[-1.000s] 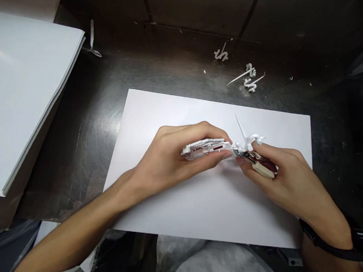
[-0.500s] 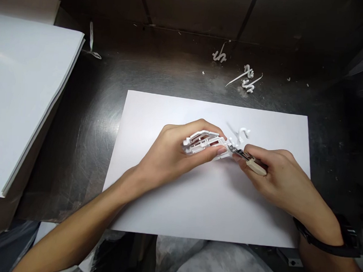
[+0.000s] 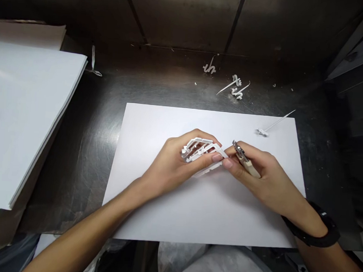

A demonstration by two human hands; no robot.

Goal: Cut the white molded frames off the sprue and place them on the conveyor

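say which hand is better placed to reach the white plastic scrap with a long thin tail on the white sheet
Probably the right hand: it's nearer the scrap, though holding a cream-handled metal tool. The left hand is farther off, gripping a white openwork plastic part.

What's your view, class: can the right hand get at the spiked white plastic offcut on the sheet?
Probably yes: nothing visible stands between the right hand and the spiked white plastic offcut. Picking it up may be awkward, since that hand holds cream-handled nippers.
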